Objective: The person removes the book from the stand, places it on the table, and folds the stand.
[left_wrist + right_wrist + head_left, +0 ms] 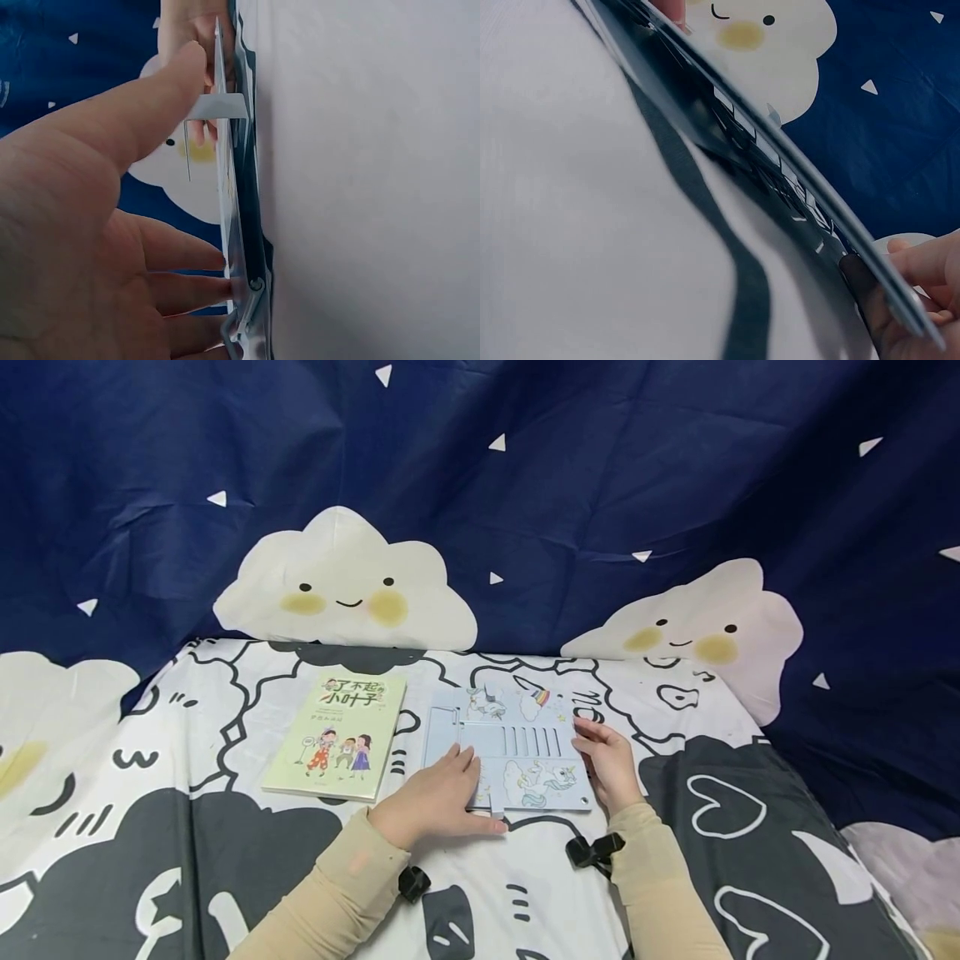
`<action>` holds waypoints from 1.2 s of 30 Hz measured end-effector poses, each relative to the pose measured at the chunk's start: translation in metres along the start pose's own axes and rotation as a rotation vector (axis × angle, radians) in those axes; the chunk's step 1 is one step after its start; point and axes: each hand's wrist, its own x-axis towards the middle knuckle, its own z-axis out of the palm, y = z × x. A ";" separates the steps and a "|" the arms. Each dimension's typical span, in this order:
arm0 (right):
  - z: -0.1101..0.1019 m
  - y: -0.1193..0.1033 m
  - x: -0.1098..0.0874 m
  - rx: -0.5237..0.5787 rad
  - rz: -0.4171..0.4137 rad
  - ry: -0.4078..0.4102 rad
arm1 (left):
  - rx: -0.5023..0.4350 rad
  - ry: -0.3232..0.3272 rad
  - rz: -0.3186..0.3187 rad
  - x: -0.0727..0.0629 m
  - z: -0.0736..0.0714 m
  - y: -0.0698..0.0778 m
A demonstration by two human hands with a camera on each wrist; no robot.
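A pale blue book stand [528,697] with unicorn prints and a row of slots lies tilted slightly off the cloth. My right hand [611,764] grips its right edge; the right wrist view shows thumb and fingers [922,300] on either side of the panel. Across the stand's lower left part rests my left hand [442,793], its fingers extended and touching the panel. In the left wrist view the left thumb [142,109] lies close to a small pale bracket [217,106] at the stand's lower edge. A hinged wire leg [251,307] shows behind the panel.
A light green book [341,739] with cartoon children on its cover lies flat to the left of the stand. Black-and-white printed cloth [480,877] covers the table. Behind it hangs a dark blue curtain [555,510] with clouds and triangles.
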 end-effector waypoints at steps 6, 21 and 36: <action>-0.001 0.000 0.000 0.004 0.004 0.005 | 0.016 0.001 0.020 0.001 0.002 -0.001; -0.001 0.001 0.000 -0.010 0.013 0.003 | 0.005 0.003 0.004 0.003 0.004 -0.002; 0.001 0.000 0.000 0.001 0.013 0.002 | -0.004 -0.004 -0.028 0.005 0.003 -0.001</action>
